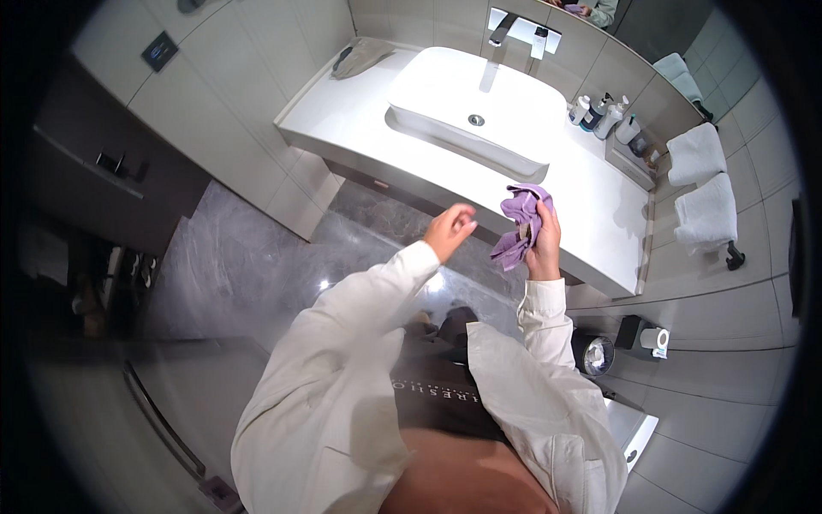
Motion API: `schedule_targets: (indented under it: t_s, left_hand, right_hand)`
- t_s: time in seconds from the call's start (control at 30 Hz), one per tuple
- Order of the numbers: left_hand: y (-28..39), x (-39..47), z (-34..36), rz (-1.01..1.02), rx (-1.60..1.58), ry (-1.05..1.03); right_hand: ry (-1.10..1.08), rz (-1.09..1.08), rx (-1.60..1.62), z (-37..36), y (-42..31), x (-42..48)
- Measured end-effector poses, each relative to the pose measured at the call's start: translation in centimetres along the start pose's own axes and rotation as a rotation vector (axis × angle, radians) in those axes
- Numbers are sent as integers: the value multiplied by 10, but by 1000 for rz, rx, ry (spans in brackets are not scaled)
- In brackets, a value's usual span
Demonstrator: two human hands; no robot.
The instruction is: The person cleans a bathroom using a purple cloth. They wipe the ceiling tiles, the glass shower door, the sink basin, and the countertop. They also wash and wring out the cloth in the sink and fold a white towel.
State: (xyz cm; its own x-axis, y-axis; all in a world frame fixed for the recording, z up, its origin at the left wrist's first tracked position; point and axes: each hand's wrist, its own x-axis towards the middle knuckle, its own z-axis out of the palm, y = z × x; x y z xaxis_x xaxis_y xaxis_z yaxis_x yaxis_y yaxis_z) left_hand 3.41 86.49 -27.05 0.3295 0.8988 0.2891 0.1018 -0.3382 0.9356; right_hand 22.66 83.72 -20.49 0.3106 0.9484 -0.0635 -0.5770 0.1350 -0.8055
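Observation:
My right hand (546,241) grips a crumpled purple cloth (521,205) just off the front edge of the white countertop. The cloth hangs in folds, with a lighter patch near its middle. To the left, apart from the cloth, my left hand (451,231) is raised with its fingers curled and nothing seen in them. Beyond both hands, a white rectangular basin (443,96) stands on the countertop (347,122). Above the basin, a dark faucet (502,29) comes out of the wall.
Several pump and cap bottles (594,114) stand right of the basin, beside a small tray (626,164). A greyish bag (363,59) lies at the counter's left end. White towels (706,209) hang on the right wall, above a toilet-paper roll (655,338) and a waste bin (594,355).

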Motion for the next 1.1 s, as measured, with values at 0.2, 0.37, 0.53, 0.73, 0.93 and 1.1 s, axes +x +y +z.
schedule_targets:
  t_s: [0.2, 0.37, 0.53, 0.73, 0.93, 1.1]
  left_hand:
    - [3, 166, 8, -325, -439, -216]
    - [-16, 279, 21, -420, -992, -205]
    - [-45, 371, 8, -565, -946, -12]
    - [-153, 462, -5, -686, -1212, 96]
    - [-179, 549, 11, -676, -1316, 226]
    - [-188, 571, 18, -779, -1507, 184]
  right_hand:
    - [-62, -18, -17, 35, 13, 132]
    - [-146, -101, -91, 75, 16, 257]
    - [-196, -165, -649, 73, 28, 380]
    - [-50, -238, -785, 28, 28, 523]
    - [438, -201, -902, -31, 11, 666]
    - [266, -134, -948, -59, -1, 712]
